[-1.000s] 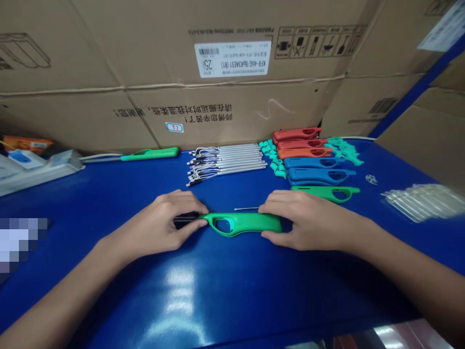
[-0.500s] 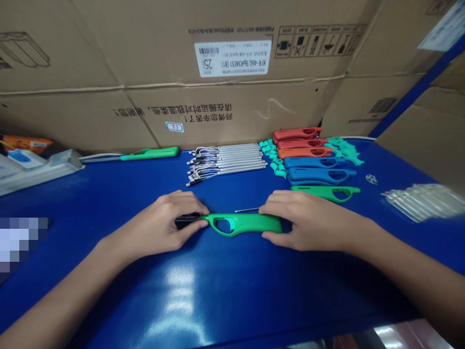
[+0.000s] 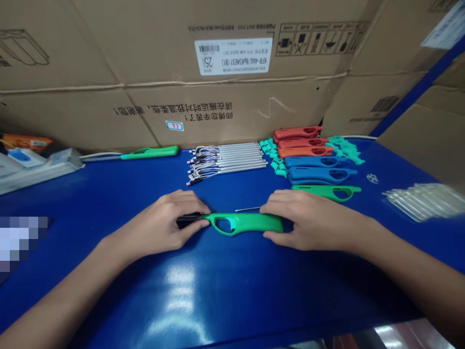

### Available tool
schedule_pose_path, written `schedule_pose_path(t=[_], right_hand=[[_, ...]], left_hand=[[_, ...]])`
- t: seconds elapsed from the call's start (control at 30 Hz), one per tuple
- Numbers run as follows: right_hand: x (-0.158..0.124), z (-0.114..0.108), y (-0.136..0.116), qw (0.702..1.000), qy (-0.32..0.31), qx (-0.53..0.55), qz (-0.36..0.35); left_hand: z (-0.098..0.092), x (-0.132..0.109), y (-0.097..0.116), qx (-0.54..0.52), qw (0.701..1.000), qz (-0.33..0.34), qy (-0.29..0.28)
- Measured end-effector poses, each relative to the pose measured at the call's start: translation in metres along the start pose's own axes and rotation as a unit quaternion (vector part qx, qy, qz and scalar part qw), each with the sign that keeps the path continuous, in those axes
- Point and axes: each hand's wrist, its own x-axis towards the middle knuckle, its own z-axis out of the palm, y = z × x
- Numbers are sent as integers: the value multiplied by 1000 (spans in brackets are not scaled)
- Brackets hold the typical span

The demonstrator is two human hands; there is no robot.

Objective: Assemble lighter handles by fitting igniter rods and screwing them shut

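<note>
A green long-nosed lighter (image 3: pixel 256 223) lies sideways just above the blue table, held at both ends. My left hand (image 3: pixel 174 220) is closed, thumb and fingers pinching its narrow nose end, where a dark rod (image 3: pixel 187 218) shows inside the grip. At the rounded butt end, my right hand (image 3: pixel 308 220) is closed around the lighter with fingers on top and thumb below. A teal trigger (image 3: pixel 232 223) shows inside the finger loop. Behind the lighter a thin metal rod (image 3: pixel 247 209) sticks out beside the right fingertips; its other end is hidden.
Metal lighter tubes with wires (image 3: pixel 241 160) lie at the back middle. To their right are teal caps (image 3: pixel 279 168), red casings (image 3: pixel 296 133), blue casings (image 3: pixel 316 174) and a green casing (image 3: pixel 323 192). Clear tubes (image 3: pixel 426 201) lie far right; a power strip (image 3: pixel 47 169) sits left. Cardboard (image 3: pixel 145 58) stands behind.
</note>
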Motion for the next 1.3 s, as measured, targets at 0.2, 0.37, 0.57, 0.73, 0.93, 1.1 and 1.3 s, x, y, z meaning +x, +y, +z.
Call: schedule_pose_path(t=[0.2, 0.37, 0.57, 0.73, 0.93, 1.1, 1.3], right_hand=[[0, 0, -1, 1000, -3, -3, -1], [1, 0, -1, 1000, -8, -4, 0], [-1, -1, -1, 1000, -5, -2, 0], [0, -1, -1, 1000, -13, -4, -5], [2, 0, 0, 1000, -22, 5, -7], [0, 0, -1, 1000, -20, -5, -3], [1, 1, -3, 999, -27, -11, 16]], left_hand=[[-1, 1, 1, 5, 1000, 6, 1], [-1, 1, 1, 0, 1000, 7, -3], [1, 1, -2, 4, 1000, 3, 1], [1, 0, -3, -1, 1000, 1, 4], [2, 0, -2, -37, 999, -2, 14], [3, 2, -2, -45, 999, -18, 15], [2, 3, -3, -39, 999, -7, 2]])
